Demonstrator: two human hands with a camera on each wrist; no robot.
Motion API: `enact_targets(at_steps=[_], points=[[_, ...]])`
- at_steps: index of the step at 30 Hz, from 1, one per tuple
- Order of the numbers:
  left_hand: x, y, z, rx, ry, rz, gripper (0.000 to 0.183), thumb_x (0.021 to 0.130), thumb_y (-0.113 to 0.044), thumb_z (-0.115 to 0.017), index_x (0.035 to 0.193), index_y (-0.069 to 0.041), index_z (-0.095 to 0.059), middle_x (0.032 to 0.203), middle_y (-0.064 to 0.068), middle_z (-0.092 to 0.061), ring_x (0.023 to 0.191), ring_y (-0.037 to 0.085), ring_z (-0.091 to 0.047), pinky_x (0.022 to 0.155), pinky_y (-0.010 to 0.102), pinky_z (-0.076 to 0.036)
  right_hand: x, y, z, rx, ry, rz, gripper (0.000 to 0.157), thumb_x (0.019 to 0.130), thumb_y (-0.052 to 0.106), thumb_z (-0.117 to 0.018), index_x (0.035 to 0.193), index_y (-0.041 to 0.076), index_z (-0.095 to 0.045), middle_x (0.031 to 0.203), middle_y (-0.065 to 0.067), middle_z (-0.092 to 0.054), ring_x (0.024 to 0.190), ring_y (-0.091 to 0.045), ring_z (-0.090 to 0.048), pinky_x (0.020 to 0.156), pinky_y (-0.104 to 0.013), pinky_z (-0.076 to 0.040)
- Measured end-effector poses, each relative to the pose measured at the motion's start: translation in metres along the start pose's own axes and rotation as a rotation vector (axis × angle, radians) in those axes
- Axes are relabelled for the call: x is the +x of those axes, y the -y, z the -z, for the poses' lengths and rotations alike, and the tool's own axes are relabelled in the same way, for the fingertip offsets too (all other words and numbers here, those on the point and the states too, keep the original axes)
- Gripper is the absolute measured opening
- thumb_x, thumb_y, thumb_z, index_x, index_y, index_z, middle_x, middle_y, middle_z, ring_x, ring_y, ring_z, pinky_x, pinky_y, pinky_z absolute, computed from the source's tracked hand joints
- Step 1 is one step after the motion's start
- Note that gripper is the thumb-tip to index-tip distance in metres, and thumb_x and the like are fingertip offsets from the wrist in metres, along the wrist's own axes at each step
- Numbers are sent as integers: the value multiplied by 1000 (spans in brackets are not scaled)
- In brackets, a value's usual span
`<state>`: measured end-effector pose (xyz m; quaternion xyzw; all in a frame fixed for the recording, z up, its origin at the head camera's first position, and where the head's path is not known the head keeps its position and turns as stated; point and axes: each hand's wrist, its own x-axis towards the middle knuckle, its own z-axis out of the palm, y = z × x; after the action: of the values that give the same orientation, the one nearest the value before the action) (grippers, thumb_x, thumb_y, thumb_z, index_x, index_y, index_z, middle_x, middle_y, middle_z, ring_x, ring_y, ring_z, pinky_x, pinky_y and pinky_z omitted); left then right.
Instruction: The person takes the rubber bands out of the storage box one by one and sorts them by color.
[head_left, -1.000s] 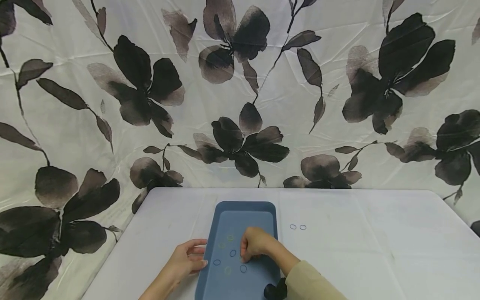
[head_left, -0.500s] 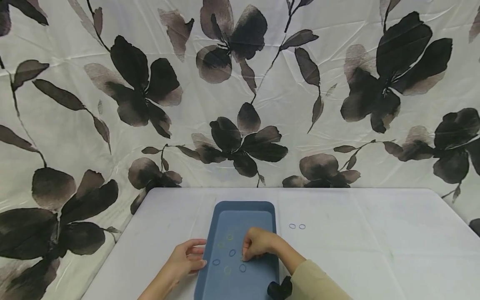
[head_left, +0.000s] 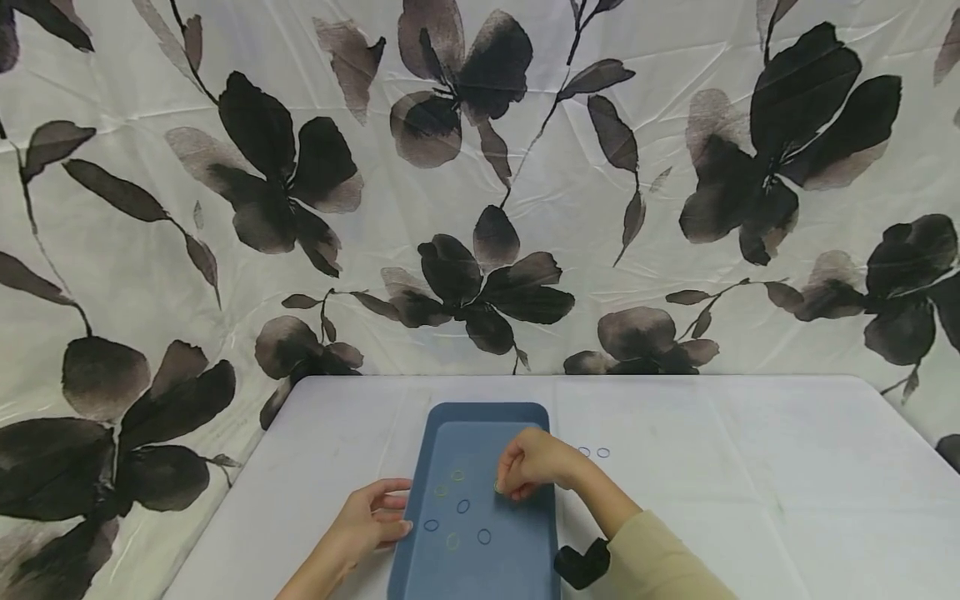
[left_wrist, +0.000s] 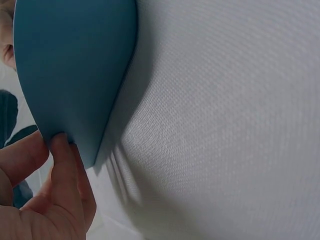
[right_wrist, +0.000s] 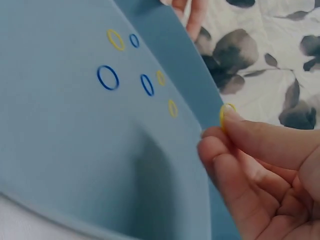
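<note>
The yellow ring (right_wrist: 222, 117) in the right hand (head_left: 528, 462) is up off the tray floor, held above the right half of the blue tray (head_left: 487, 411); a soft shadow falls on the floor away from the fingers. Thumb and forefinger pinch it near their tips, while the other fingers curl loosely below and hold nothing.

In the tray, 6 more rings lie flat and apart: 3 blue rings (right_wrist: 118, 80) and 3 yellow rings (right_wrist: 169, 108), in a loose, mixed scatter toward the left side. Outside, just beyond the tray's right edge, 2 blue rings (head_left: 603, 457) lie side by side on the worktop (head_left: 750, 458), the nearer to the tray partly hidden by the right forearm.

The work looks partway along: 2 blue rings are out on the worktop, 1 yellow ring is in the air and not yet set down, and no yellow ring shows outside the tray. Whether the 6 in the tray are left to handle or already in place, I cannot tell.

The left hand (head_left: 369, 517) is at the tray's left edge, thumb and fingers spread and fairly relaxed, touching the rim and outer wall, apparently to steady it.

Behind the worktop hangs a white cloth (head_left: 630, 317) printed with dark flowers.
</note>
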<state>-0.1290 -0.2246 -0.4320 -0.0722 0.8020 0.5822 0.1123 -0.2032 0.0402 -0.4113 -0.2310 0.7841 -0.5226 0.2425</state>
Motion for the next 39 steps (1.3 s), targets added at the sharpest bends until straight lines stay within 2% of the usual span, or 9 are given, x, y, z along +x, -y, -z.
enact_targets(at_steps=[6,10,14,23,30,39], points=[[0,3,-1,-7,-7,11,60,71,14,-69,127,9,-46,104,19,-56,79,18,-60,67,37,-55,-5,2,12,84,-64,-12,7,73,-8,-72,73,-6,-64,64,-12,-65,56,-19,-64,58,-36,-56],[2,4,-1,-7,-2,11,61,71,13,-69,127,8,-46,103,18,-56,79,18,-60,67,37,-54,-9,-2,20,97,-86,-18,8,75,-9,-70,74,-5,-64,65,-12,-65,58,-18,-65,59,-34,-56],[3,3,-2,-5,0,11,61,71,13,-70,127,8,-46,104,18,-56,79,18,-59,67,37,-54,-14,-5,28,98,-108,-25,6,75,-9,-69,78,-9,-64,67,-12,-66,59,-16,-64,60,-33,-56],[0,1,-3,-13,7,-2,59,71,13,-68,126,9,-47,103,18,-56,80,18,-59,68,37,-55,-26,-12,46,60,-182,-41,9,78,-6,-68,84,-13,-65,70,-12,-67,61,-15,-64,64,-38,-56],[2,1,-3,-13,-9,-6,59,70,14,-69,126,10,-48,102,17,-58,80,17,-59,69,36,-55,-34,-19,57,-4,-234,-81,8,77,-4,-70,81,-10,-67,68,-7,-65,62,-12,-60,59,-31,-55],[1,1,-1,-21,-6,2,59,71,14,-68,126,10,-47,102,17,-57,80,18,-60,69,36,-55,-43,-30,66,-27,-269,-119,6,77,-4,-69,80,-9,-67,69,-6,-65,60,-11,-59,58,-30,-54]])
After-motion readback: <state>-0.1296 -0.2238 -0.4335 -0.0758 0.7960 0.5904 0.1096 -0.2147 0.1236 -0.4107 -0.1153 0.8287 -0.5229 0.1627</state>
